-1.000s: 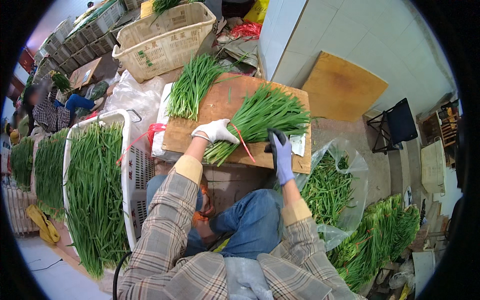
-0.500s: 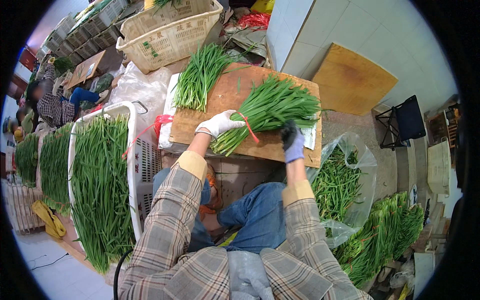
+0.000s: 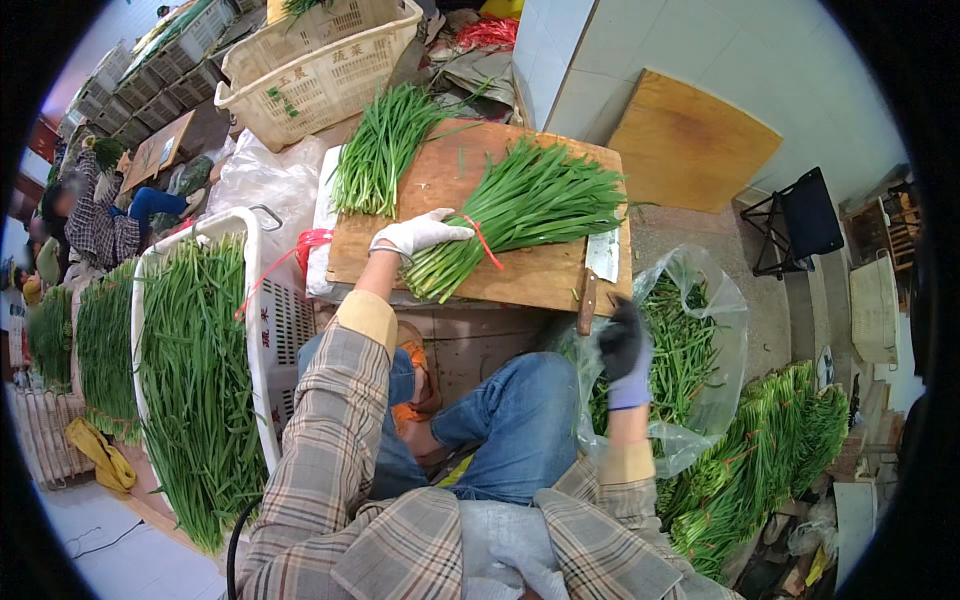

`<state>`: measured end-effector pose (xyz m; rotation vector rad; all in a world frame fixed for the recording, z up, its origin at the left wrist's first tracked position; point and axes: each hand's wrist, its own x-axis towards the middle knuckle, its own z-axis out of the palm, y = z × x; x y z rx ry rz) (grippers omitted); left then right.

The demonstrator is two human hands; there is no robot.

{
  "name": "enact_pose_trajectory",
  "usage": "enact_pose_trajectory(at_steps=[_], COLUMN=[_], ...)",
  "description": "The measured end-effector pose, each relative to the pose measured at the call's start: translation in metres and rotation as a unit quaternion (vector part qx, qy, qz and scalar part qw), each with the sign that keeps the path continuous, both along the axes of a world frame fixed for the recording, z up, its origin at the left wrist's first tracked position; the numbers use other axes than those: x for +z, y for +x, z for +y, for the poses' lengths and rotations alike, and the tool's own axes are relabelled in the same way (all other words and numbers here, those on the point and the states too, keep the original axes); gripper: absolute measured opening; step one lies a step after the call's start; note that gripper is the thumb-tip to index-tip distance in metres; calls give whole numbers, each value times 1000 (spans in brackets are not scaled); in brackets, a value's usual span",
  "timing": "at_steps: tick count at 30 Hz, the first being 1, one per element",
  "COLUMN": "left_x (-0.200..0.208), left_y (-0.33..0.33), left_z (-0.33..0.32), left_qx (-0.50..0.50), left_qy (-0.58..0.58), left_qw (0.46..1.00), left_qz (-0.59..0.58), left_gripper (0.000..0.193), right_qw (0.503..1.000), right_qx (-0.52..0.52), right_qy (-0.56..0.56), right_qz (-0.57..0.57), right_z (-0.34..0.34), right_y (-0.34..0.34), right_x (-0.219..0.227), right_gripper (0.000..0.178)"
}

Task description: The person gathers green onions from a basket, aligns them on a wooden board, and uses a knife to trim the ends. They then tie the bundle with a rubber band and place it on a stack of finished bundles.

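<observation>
A bundle of garlic chives (image 3: 540, 200) with a red tie (image 3: 483, 243) round its stalks lies on the wooden board (image 3: 510, 285). My left hand (image 3: 422, 234), in a white glove, grips the bundle near its stalk ends. To its right a knife (image 3: 595, 275) rests on the board, with its wooden handle jutting over the near edge and part of its blade under the leaves. My right hand (image 3: 626, 350), in a black and purple glove, is over the clear plastic bag, beside the knife handle but apart from it; motion smears its fingers. A looser pile of chives (image 3: 380, 150) lies at the board's left.
A white crate (image 3: 262, 330) full of chives stands at my left. At my right are the clear bag (image 3: 735, 340) of loose leaves and a heap of tied bundles (image 3: 760, 455). Behind the board are a cream crate (image 3: 320, 90) and a leaning wooden panel (image 3: 690, 140). Someone sits far left.
My right hand has moved from beside the bundle's leaves toward me and right, over the bag. The knife's handle now shows. My left hand stays on the bundle; the view has shifted slightly.
</observation>
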<state>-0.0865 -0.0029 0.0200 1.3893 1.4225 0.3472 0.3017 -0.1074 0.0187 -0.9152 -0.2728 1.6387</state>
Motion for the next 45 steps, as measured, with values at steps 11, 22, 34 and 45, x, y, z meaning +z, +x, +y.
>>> enact_pose_trajectory(at_steps=[11,22,34,45], left_x=[-6,-17,-17,-11], left_y=[6,17,13,6], left_z=[-8,-14,-18,-24], left_qx=[3,11,-4,22], left_qy=[23,103,79,79], left_qw=[999,989,995,995], left_qz=[47,105,63,55], left_gripper=[89,94,102,95], right_qw=[709,693,717,714], right_qx=[202,121,134,120], right_qy=[143,66,87,67], right_qz=[-660,-707,-678,-687], right_z=[47,36,37,25], right_y=[-206,-219,-218,-228], right_x=[-11,-19,-19,-17], right_gripper=[35,27,31,39])
